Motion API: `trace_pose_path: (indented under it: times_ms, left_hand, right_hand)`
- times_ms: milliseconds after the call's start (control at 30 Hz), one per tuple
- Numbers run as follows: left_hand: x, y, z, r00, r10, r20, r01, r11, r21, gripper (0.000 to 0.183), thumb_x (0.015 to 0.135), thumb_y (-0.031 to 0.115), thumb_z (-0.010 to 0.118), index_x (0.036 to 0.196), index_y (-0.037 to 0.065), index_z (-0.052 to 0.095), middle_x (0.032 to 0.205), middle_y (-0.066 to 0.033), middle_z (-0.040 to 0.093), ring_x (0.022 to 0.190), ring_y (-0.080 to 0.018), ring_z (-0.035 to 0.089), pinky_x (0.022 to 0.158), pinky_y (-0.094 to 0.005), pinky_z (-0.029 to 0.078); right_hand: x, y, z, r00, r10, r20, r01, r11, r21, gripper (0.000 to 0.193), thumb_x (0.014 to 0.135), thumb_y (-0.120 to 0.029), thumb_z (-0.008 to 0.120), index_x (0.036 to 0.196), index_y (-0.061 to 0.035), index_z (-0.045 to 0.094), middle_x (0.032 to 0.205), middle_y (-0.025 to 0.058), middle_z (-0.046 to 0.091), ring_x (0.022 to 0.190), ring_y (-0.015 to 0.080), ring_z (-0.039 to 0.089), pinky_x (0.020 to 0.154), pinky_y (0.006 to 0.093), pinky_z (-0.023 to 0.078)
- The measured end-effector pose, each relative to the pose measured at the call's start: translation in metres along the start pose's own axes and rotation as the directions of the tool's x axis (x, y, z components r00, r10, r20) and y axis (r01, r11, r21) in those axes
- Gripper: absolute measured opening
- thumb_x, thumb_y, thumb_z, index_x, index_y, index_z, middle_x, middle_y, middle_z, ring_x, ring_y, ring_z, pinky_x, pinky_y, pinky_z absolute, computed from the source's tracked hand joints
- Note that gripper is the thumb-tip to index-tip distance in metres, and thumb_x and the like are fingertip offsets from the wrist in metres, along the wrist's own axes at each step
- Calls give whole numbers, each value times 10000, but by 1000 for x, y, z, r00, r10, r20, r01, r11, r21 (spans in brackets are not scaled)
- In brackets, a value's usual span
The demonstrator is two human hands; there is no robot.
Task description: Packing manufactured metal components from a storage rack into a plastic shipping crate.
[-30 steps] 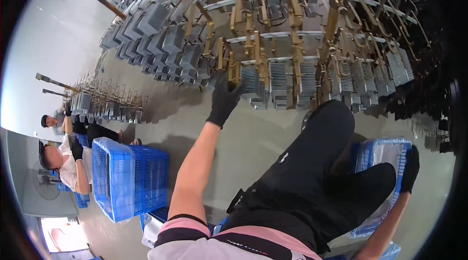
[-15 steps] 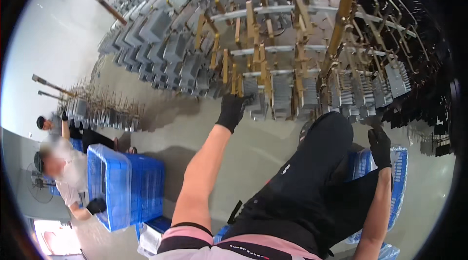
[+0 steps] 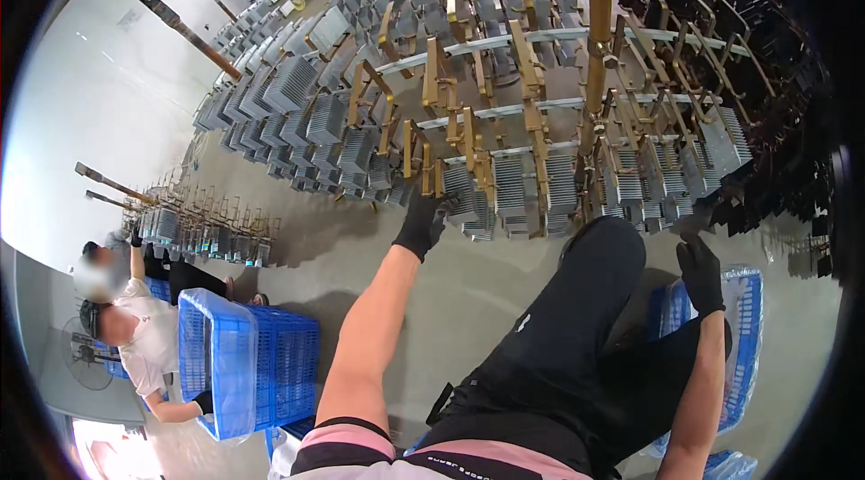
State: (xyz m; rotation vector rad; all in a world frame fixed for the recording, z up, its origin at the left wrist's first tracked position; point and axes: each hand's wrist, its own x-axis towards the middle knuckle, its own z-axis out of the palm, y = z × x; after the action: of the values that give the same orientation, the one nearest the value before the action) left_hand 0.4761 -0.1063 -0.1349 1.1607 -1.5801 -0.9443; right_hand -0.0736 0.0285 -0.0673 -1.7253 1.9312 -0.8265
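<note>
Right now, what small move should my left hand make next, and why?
I'd probably close your left hand firmly on the finned metal block: the hand is at its left side, the block seems to hang on the rack, and I can't tell how secure the hold is.

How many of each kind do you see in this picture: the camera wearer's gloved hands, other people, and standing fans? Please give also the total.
Wearer's gloved hands: 2 (left hand, right hand)
Other people: 2 (nearer person, farther person)
Standing fan: 1
Total: 5
</note>
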Motion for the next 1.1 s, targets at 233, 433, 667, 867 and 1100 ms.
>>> trace_pose_path:
  times_ms: [233, 433, 667, 867, 1100]
  left_hand:
    - [6, 0, 15, 808, -579, -108, 392, 666, -635, 152, 941, 298, 556, 881, 171, 611, 713, -4, 595, 478, -154, 516, 393, -301, 363]
    - [-5, -35, -31, 967, -92, -238, 96, 995, 6, 83, 937, 229, 591, 919, 153, 618, 674, 10, 563, 467, -132, 480, 404, -284, 346]
    - [4, 57, 17, 862, -506, -40, 481, 839, -256, 82, 936, 216, 634, 956, 136, 641, 677, 39, 547, 509, -80, 466, 432, -269, 354]
    - [-2, -13, -34, 997, 76, 11, -77, 971, 227, 117, 932, 238, 675, 942, 126, 642, 674, 51, 535, 514, -73, 453, 441, -261, 347]
    - [2, 56, -5, 847, -530, -36, 531, 848, 11, 127, 917, 208, 702, 1006, 130, 655, 681, 26, 560, 553, -90, 494, 470, -265, 377]
  right_hand:
    - [0, 9, -1, 998, 47, 35, -49, 997, 57, 318, 980, -220, 617, 1243, -42, 621, 1047, 184, 690, 950, 265, 675, 808, 370, 508]
    - [8, -15, 11, 999, -29, -15, 30, 998, 55, 329, 970, -221, 614, 1227, -17, 621, 1012, 170, 686, 859, 262, 648, 781, 378, 495]
    - [-7, 17, -5, 999, -31, -36, 27, 994, -101, 332, 983, -231, 617, 1247, -31, 620, 1079, 175, 693, 896, 248, 670, 802, 356, 511]
    - [-1, 12, 10, 998, -65, 1, 65, 997, -34, 299, 967, -207, 608, 1194, -13, 619, 1105, 187, 686, 983, 313, 672, 842, 361, 504]
    - [-8, -3, 0, 995, 60, 85, -57, 997, -43, 286, 963, -189, 611, 1192, -18, 620, 1126, 187, 684, 1018, 318, 670, 868, 360, 503]
